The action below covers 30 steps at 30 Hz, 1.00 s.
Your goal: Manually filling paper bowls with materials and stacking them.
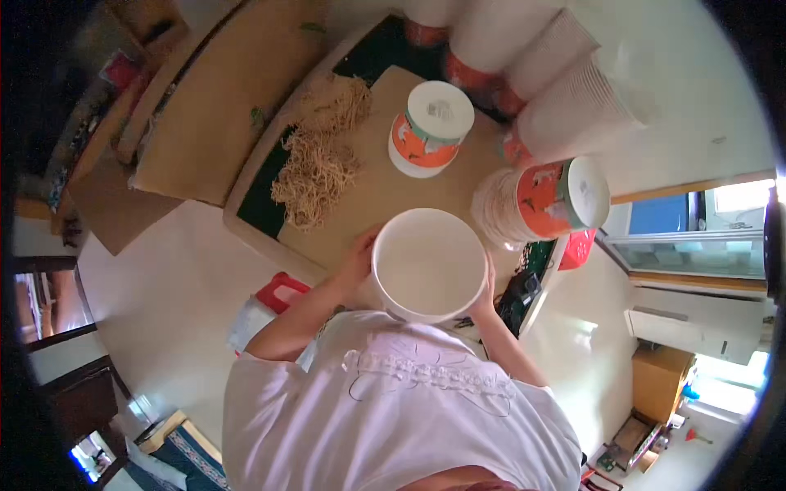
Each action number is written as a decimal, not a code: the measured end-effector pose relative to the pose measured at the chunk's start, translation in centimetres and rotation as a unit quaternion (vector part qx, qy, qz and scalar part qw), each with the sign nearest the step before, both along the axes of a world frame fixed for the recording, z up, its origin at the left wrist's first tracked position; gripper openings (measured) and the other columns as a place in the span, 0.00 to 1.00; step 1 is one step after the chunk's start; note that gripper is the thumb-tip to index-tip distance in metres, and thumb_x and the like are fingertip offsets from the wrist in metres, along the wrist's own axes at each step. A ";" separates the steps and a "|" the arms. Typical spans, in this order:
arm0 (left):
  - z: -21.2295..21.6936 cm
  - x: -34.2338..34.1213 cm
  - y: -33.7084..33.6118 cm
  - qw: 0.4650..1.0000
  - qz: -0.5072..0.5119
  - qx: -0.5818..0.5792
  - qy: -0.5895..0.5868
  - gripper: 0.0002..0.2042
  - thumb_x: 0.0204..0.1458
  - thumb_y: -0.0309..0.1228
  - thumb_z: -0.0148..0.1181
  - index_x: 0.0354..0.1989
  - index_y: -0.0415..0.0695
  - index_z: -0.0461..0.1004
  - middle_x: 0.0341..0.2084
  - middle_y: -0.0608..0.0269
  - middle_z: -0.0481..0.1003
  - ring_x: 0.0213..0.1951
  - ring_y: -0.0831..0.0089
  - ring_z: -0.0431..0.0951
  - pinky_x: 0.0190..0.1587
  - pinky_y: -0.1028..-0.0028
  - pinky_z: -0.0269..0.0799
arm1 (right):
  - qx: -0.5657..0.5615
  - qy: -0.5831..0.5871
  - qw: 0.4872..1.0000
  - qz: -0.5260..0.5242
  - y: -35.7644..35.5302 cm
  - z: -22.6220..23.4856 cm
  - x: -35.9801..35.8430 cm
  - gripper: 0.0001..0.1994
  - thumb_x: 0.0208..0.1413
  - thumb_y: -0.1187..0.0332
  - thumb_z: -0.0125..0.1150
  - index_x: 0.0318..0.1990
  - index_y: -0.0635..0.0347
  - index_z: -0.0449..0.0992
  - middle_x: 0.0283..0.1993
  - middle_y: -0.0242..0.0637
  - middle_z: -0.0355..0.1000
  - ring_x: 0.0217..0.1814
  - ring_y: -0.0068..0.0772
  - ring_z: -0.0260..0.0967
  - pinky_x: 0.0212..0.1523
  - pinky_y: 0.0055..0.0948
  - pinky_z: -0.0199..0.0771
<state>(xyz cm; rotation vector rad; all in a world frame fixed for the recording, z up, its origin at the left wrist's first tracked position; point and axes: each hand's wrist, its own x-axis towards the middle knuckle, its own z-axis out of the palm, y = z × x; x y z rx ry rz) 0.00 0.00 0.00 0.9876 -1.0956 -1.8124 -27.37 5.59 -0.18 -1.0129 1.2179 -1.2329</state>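
Observation:
I hold an empty white paper bowl (428, 263) in front of my chest, over the near edge of a tan board (385, 192). My left hand (358, 260) grips the bowl's left side. My right hand (485, 296) grips its right side and is mostly hidden behind the rim. A heap of dry yellow noodles (321, 155) lies on the left part of the board. An upturned orange and white bowl (430, 129) stands at the middle of the board.
A stack of orange and white bowls (544, 200) lies on its side at the right. Taller stacks of white bowls (565, 98) lean behind it. A red object (577, 250) sits at the right edge. A wooden table (217, 106) stands at the left.

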 end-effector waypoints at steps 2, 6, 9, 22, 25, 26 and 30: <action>-3.0 0.6 1.0 0.999 0.031 -0.027 -0.017 0.15 0.62 0.35 0.43 0.52 0.43 0.70 0.43 0.60 0.75 0.44 0.74 0.73 0.50 0.74 0.68 | 0.054 0.074 0.995 0.037 -0.1 4.7 1.5 0.17 0.62 0.67 0.41 0.54 0.68 0.65 0.51 0.43 0.67 0.54 0.33 0.64 0.56 0.30 0.61; 0.3 -0.7 0.7 0.982 -0.005 -0.024 -0.187 0.15 0.61 0.36 0.46 0.43 0.40 0.76 0.36 0.63 0.77 0.40 0.76 0.75 0.44 0.76 0.70 | 0.044 0.188 0.974 0.117 -0.5 3.1 1.2 0.16 0.55 0.73 0.54 0.52 0.61 0.68 0.43 0.43 0.71 0.45 0.34 0.69 0.43 0.27 0.69; -0.2 -1.0 1.4 0.989 0.022 0.003 -0.145 0.13 0.58 0.36 0.52 0.39 0.40 0.77 0.33 0.63 0.78 0.36 0.76 0.76 0.39 0.75 0.71 | -0.038 0.411 0.900 0.141 -2.0 5.1 1.9 0.12 0.51 0.72 0.56 0.44 0.59 0.70 0.36 0.44 0.70 0.38 0.44 0.71 0.36 0.35 0.72; 4.3 -1.4 3.5 0.828 0.043 -0.243 -0.503 0.07 0.40 0.26 0.60 0.26 0.40 0.68 0.24 0.52 0.73 0.32 0.55 0.75 0.34 0.60 0.71 | -0.020 0.536 0.816 0.214 -3.4 7.0 3.2 0.10 0.45 0.69 0.59 0.34 0.59 0.65 0.32 0.48 0.69 0.35 0.54 0.69 0.34 0.46 0.68; 5.3 -1.8 3.7 0.842 0.042 -0.247 -0.478 0.08 0.40 0.26 0.60 0.27 0.40 0.68 0.25 0.52 0.73 0.32 0.55 0.74 0.35 0.60 0.71 | 0.017 0.549 0.811 0.200 -3.1 8.7 3.1 0.10 0.47 0.69 0.59 0.33 0.61 0.67 0.32 0.49 0.70 0.36 0.55 0.69 0.36 0.42 0.69; 5.8 -1.9 3.8 0.849 0.049 -0.246 -0.465 0.08 0.39 0.26 0.60 0.27 0.40 0.67 0.25 0.52 0.73 0.31 0.54 0.74 0.36 0.60 0.71 | 0.009 0.548 0.813 0.199 -3.0 9.4 3.2 0.10 0.47 0.69 0.59 0.34 0.60 0.67 0.32 0.49 0.70 0.36 0.55 0.69 0.35 0.43 0.69; 7.3 -2.0 3.5 0.845 0.041 -0.255 -0.468 0.09 0.40 0.28 0.61 0.30 0.41 0.70 0.26 0.53 0.74 0.32 0.54 0.75 0.36 0.61 0.71 | 0.010 0.532 0.826 0.185 -2.6 10.8 3.2 0.08 0.48 0.71 0.57 0.35 0.60 0.67 0.33 0.48 0.69 0.36 0.54 0.69 0.34 0.43 0.69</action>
